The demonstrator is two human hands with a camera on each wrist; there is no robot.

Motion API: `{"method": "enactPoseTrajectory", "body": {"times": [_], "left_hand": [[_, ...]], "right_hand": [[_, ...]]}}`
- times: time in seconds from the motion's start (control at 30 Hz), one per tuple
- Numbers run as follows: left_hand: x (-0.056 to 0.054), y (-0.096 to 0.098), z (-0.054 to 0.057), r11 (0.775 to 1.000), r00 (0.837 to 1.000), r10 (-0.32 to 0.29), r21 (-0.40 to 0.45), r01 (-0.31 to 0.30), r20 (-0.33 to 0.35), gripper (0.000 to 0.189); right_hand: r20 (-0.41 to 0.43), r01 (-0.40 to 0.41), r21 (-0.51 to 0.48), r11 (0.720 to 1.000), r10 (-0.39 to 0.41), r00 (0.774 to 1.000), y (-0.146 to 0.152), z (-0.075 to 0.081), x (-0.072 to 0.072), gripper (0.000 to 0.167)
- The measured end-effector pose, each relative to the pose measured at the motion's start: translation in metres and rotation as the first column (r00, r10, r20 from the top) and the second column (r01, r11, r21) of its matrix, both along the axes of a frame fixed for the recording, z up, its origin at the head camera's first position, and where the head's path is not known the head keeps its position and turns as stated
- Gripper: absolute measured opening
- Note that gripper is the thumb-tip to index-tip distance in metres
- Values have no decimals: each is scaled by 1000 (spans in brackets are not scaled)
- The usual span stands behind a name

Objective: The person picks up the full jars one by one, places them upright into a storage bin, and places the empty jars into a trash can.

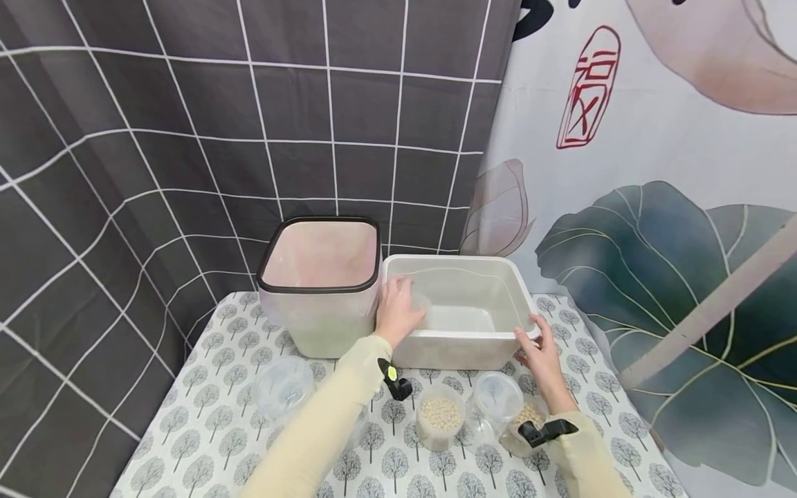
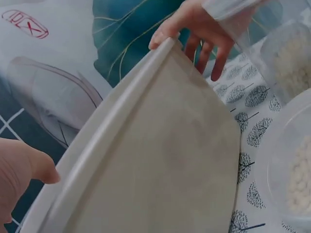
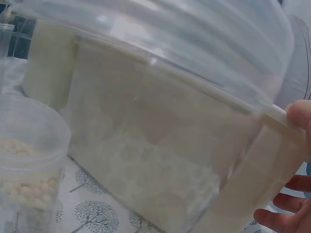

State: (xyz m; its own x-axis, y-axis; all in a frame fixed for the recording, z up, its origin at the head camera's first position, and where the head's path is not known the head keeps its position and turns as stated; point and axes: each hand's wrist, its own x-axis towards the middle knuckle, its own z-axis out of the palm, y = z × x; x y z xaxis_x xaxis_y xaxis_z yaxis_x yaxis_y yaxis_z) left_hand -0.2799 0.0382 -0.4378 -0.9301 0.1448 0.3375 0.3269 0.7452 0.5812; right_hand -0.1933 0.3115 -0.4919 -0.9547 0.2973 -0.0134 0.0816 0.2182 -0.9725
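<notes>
A white rectangular plastic bin (image 1: 457,351) stands at the back of the table. My right hand (image 1: 538,349) grips its front right corner, thumb on the rim and the other fingers down along the outer wall. At the bin's left end, my left hand (image 1: 398,312) reaches over the front rim; in the left wrist view its thumb lies beside the rim and the other fingers are out of sight. I cannot tell whether it holds anything. A faint translucent round shape (image 1: 420,301) shows beside that thumb, inside the bin.
Left of the white bin stands a taller pink-to-green bin (image 1: 336,321) with a black rim. In front are a jar of pale beans (image 1: 440,415), a clear jar (image 1: 496,398), another bean jar (image 1: 529,418) by the right wrist, and a clear container (image 1: 283,386) at left. Another hides behind the left forearm.
</notes>
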Motion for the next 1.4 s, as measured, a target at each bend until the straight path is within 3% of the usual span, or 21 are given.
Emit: {"method": "enactPoseTrajectory", "body": {"times": [0.27,0.53,0.63,0.8,0.9,1.03,1.2,1.27,1.4], "left_hand": [[7,-3,2,999,1000,-26,-23,25,-13,49],[16,-6,6,999,999,-48,4,48,-18,49],[20,-7,8,998,998,-58,12,59,-32,49],[23,-8,6,998,997,-60,-18,59,-58,49],[25,-9,5,998,995,-63,-35,61,-74,49],[31,-11,4,997,994,-70,-17,69,-83,49],[43,-16,1,996,996,-71,40,73,-63,50],[47,-17,0,995,995,-78,62,82,-63,50],[53,-18,-5,992,992,-93,82,101,-88,51]], "right_hand": [[-85,-15,46,999,19,996,1,0,3,67],[-47,-10,24,1000,12,999,0,-2,1,68],[-59,2,37,999,0,998,9,-19,-7,66],[-79,19,0,1000,-19,997,34,-64,-30,64],[-124,-9,-32,999,5,992,41,-74,-35,64],[-141,-14,-22,1000,11,990,32,-60,-28,63],[-134,-19,-20,1000,16,991,12,-28,-11,64],[-108,-27,-14,1000,25,994,5,-14,-4,66],[-43,3,-14,1000,-3,999,-2,-2,-1,66]]}}
